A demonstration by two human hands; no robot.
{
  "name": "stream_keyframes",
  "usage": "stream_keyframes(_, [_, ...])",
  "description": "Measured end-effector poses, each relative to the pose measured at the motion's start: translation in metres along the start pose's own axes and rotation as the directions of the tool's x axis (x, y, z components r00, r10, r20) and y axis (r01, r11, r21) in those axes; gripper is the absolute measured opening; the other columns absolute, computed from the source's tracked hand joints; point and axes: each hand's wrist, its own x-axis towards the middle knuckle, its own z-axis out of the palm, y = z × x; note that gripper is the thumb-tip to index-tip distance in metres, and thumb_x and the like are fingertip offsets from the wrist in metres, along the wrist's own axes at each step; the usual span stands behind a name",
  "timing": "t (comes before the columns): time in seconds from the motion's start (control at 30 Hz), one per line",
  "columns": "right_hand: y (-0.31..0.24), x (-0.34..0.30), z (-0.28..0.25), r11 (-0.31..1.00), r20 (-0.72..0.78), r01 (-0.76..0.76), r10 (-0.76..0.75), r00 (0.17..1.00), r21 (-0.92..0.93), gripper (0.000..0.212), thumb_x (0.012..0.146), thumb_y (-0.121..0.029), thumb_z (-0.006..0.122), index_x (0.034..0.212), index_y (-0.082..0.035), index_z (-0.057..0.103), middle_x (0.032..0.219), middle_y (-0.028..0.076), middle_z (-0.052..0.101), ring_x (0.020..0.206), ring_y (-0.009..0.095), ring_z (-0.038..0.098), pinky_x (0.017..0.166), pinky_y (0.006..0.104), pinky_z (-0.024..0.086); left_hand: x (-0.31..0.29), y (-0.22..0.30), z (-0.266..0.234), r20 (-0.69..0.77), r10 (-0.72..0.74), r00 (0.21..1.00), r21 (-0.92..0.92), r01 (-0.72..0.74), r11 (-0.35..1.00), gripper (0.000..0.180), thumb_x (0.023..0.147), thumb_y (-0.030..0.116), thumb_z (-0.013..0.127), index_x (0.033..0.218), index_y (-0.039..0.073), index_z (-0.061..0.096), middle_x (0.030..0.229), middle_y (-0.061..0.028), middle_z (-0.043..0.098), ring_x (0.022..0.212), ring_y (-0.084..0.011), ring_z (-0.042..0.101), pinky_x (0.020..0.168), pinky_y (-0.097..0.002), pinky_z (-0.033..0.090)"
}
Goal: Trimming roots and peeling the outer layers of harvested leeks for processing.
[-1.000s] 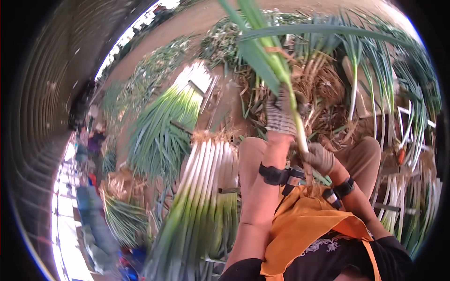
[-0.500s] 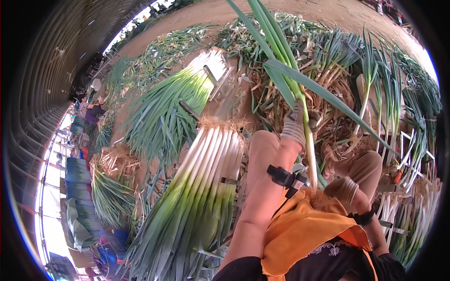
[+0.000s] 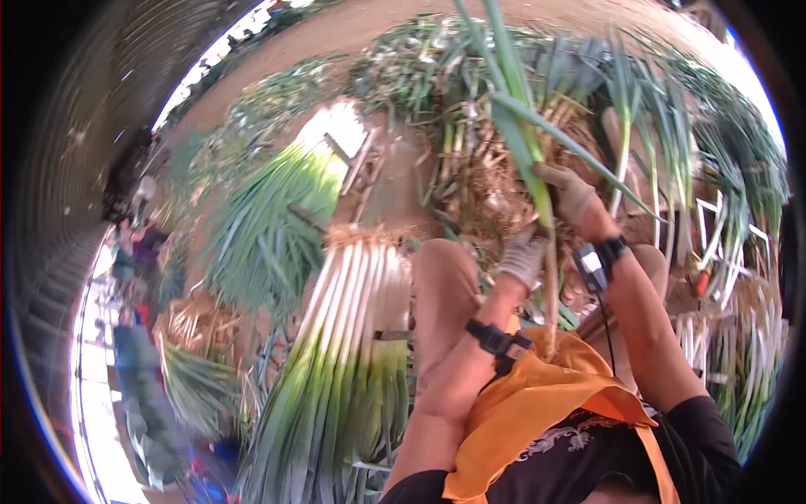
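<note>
Dirt floor (image 3: 353, 46): brown ground strewn with cut greens, seen in the head view; a ribbed curved wall (image 3: 59, 193) rises at nine o'clock.
Long stalk (image 3: 551, 290): green and white, at three o'clock, leaves toward one, root end toward four, above or against the orange apron (image 3: 529, 412).
Right hand (image 3: 573, 195): gloved, just past two o'clock; its grip appears closed around the stalk near the leaf fan.
Left hand (image 3: 522, 259): gloved, three o'clock, against or just beside the stem; I cannot tell whether its grip is closed.
Leaf risk: one bent leaf (image 3: 579, 144) juts toward two; a hard squeeze or twist might tear it.
Slip risk: the smooth stem might slide through the glove if one grip alone bears it.
Cable (image 3: 607, 336): hangs at four; the root end could snag it should the forearms cross.
Stem bundle (image 3: 344, 290): white shafts at eight; a left elbow swung outward could knock them askew.
</note>
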Motion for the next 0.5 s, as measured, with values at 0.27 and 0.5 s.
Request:
stream_keyframes(0.27, [-0.006,0.005,0.004,0.997,-0.053,-0.074,0.075,0.996,0.018,0.027,0.080,-0.021,0.069,0.094,0.002,0.062,0.082,0.005,0.063,0.066,0.013,0.059,0.060,0.0239,0.048,-0.007,0.003,-0.022,0.005,-0.278,0.961,-0.131,0.276,0.952,0.019,0.087,0.018,0.059,0.084,0.000,0.064,0.065,-0.0053,0.060,0.054,-0.0116,0.054,0.049,-0.0264,0.044])
stream_keyframes(0.5, [-0.004,0.018,-0.021,0.988,-0.108,-0.047,0.031,0.994,-0.145,0.032,0.074,-0.026,0.075,0.091,-0.001,0.065,0.078,0.005,0.063,0.064,0.015,0.059,0.058,0.0275,0.049,-0.021,-0.024,-0.020,0.180,-0.385,0.905,-0.220,0.419,0.881,0.014,0.088,0.013,0.055,0.089,0.001,0.062,0.069,-0.0020,0.058,0.056,-0.0111,0.053,0.053,-0.0227,0.046])
